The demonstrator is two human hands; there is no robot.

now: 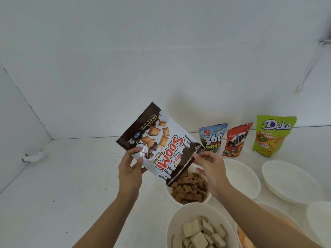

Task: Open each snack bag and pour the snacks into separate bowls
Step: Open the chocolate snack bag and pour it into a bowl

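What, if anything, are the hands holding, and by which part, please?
The upturned Soomi bag: the left hand grips one side edge, and the right hand pinches the opposite edge near its lowered mouth.

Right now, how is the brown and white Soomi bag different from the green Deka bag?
The brown-and-white plastic Soomi bag is upside down and tilted in the air, held by the left hand and right hand; the green plastic Deka bag stands upright on the white counter, untouched. The Soomi bag's mouth hangs over a white bowl of brown snacks; the Deka bag's top looks unopened. Both are printed snack pouches.
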